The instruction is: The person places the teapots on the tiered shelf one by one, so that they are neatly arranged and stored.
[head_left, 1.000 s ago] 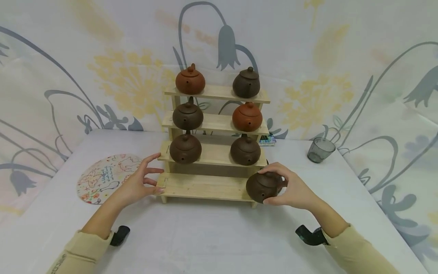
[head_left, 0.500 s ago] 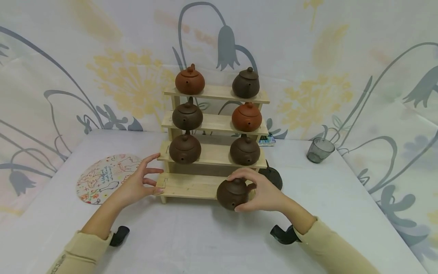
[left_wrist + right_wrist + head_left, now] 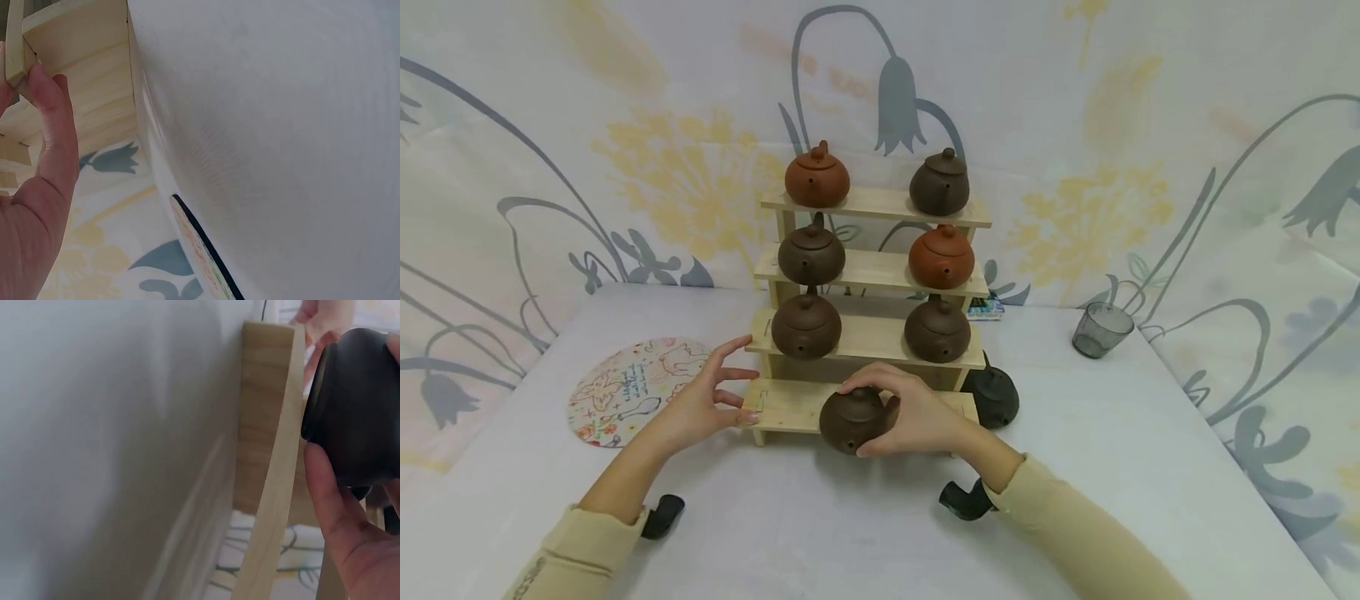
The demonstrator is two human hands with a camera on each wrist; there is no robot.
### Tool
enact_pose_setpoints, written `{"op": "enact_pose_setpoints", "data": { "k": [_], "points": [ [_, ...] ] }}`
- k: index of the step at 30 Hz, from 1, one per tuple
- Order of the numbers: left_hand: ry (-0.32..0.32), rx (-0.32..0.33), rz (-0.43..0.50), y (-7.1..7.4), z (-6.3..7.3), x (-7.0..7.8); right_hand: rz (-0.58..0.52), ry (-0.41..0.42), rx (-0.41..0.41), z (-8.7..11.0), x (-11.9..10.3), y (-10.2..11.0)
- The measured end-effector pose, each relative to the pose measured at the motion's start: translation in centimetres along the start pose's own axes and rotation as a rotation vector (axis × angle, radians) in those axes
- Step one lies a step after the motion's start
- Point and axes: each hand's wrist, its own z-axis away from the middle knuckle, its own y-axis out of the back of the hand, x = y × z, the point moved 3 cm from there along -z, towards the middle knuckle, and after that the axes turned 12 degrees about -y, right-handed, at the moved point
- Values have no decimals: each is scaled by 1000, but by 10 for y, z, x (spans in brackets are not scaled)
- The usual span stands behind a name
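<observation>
A dark brown teapot (image 3: 854, 419) is in my right hand (image 3: 917, 410), gripped between the thumb at its lower body and the fingers by the lid. In the head view it overlaps the front of the lowest step of the wooden tiered rack (image 3: 790, 404). The right wrist view shows the teapot's dark body (image 3: 362, 406) beside that step's front board (image 3: 275, 475), its base apart from the wood. My left hand (image 3: 700, 404) holds the rack's left end, thumb at the lowest step. In the left wrist view, its fingertips (image 3: 44, 81) close on a board corner.
On the upper steps stand several teapots, among them a reddish one (image 3: 817, 177) and a dark one (image 3: 937, 332). A black teapot (image 3: 996, 398) sits right of the rack. A grey cup (image 3: 1102, 330) stands at the right, a round patterned mat (image 3: 625, 396) at the left.
My right hand has carried the brown teapot left from the rack's right end to the middle of the lowest step, uncovering the black teapot. My left hand has stayed put.
</observation>
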Motion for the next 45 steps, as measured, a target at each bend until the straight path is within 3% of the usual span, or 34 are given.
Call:
{"op": "enact_pose_setpoints", "data": {
  "k": [14, 24, 33, 38, 45],
  "points": [
    [5, -3, 4, 1, 0, 0, 15, 51, 72, -32, -7, -24],
    [-10, -4, 15, 1, 0, 2, 40, 10, 65, -36, -12, -26],
    [-18, -9, 16, 1, 1, 1, 31, 73, 21, -39, -12, -29],
    [-21, -15, 19, 0, 1, 1, 92, 105, 25, -45, -18, -38],
    [-15, -9, 11, 1, 0, 2, 102, 51, 63, -43, -20, -37]
  ]
}}
